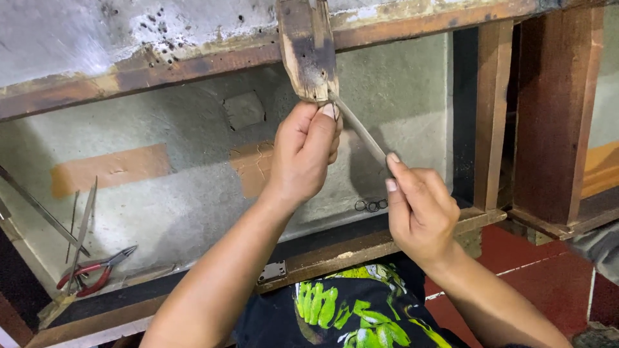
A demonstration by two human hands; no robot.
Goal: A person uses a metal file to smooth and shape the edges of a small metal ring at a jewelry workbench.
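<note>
My left hand (303,151) pinches the top end of a thin flat metal strip (360,131) right under the worn, darkened end of a wooden piece (309,48) that hangs from the wooden beam above. My right hand (418,209) grips the lower end of the same strip between thumb and forefinger, lower and to the right. The strip slants down from left to right between the two hands.
Red-handled pliers (97,269) lie at the lower left beside thin metal rods (80,229). A few small metal rings (371,205) rest on the grey surface. A wooden frame edge (335,248) with a hinge (273,271) runs in front; wooden posts (554,116) stand right.
</note>
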